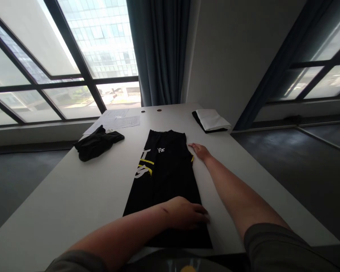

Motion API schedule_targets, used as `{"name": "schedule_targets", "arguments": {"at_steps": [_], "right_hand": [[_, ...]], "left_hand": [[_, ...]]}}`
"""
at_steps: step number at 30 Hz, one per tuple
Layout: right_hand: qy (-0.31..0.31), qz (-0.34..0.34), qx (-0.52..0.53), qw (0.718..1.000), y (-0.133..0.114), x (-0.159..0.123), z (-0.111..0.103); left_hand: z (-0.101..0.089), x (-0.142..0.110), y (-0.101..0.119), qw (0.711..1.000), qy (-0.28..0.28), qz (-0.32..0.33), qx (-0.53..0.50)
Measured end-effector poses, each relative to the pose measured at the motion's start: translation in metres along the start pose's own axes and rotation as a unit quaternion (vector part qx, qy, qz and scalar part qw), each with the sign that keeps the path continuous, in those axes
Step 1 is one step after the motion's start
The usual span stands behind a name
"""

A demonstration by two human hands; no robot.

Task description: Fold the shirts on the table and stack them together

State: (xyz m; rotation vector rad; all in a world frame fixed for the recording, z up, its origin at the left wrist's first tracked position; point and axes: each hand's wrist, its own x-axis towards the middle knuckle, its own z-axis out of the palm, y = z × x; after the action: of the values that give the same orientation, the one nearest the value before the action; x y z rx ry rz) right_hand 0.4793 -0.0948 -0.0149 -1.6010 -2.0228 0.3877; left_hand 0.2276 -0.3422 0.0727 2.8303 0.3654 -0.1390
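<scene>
Black garment (166,181) with white and yellow print, folded into a long strip, lying flat mid-tabletop (59,204). Left hand (184,212) flat on the garment's near right part, fingers (201,216) together, pressing, gripping nothing. Right hand (200,151) flat at the garment's far right edge, fingers loosely spread, holding nothing. Left of the garment, a crumpled black cloth (98,143); beyond that, papers (120,121). Far right of the garment, a folded white-and-black stack (212,120).

Single head-worn view, forward and down along the white table (73,196), near, toward the corner windows (73,56).
</scene>
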Motion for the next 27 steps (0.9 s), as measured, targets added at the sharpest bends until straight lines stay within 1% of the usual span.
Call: {"name": "schedule_targets", "arguments": {"at_steps": [2, 4, 7, 9, 14, 17, 20, 23, 25, 27], "right_hand": [[-0.014, -0.004, -0.003, 1.0, 0.0, 0.005, 0.004], [-0.035, -0.006, -0.009, 0.999, 0.0, 0.016, 0.009], [-0.063, 0.007, -0.015, 0.998, -0.001, 0.04, 0.015], [-0.075, 0.024, -0.013, 0.997, -0.005, 0.058, 0.019], [-0.089, 0.069, 0.008, 0.994, -0.019, 0.098, 0.023], [-0.075, 0.103, 0.035, 0.991, -0.027, 0.11, 0.018], [-0.055, 0.125, 0.061, 0.989, -0.036, 0.115, 0.012], [-0.038, 0.124, 0.084, 0.988, -0.051, 0.121, 0.008], [-0.032, 0.111, 0.094, 0.989, -0.064, 0.129, 0.008], [-0.029, 0.095, 0.098, 0.99, -0.079, 0.14, 0.011]], "left_hand": [[-0.002, 0.021, 0.006, 0.999, -0.029, 0.014, 0.002], [-0.005, 0.03, 0.01, 0.998, -0.061, 0.017, 0.003], [-0.011, 0.029, 0.013, 0.994, -0.105, 0.024, -0.001], [-0.015, 0.024, 0.013, 0.994, -0.108, 0.025, -0.001], [-0.02, 0.01, 0.009, 0.996, -0.089, 0.001, -0.001], [-0.025, 0.002, 0.007, 0.998, -0.055, -0.018, -0.006], [-0.03, -0.01, 0.008, 0.999, -0.018, -0.029, -0.002], [-0.033, -0.03, 0.012, 1.0, 0.012, -0.021, 0.016], [-0.034, -0.05, 0.015, 0.999, 0.027, -0.022, 0.021], [-0.034, -0.074, 0.019, 0.998, 0.037, -0.038, 0.014]]}}
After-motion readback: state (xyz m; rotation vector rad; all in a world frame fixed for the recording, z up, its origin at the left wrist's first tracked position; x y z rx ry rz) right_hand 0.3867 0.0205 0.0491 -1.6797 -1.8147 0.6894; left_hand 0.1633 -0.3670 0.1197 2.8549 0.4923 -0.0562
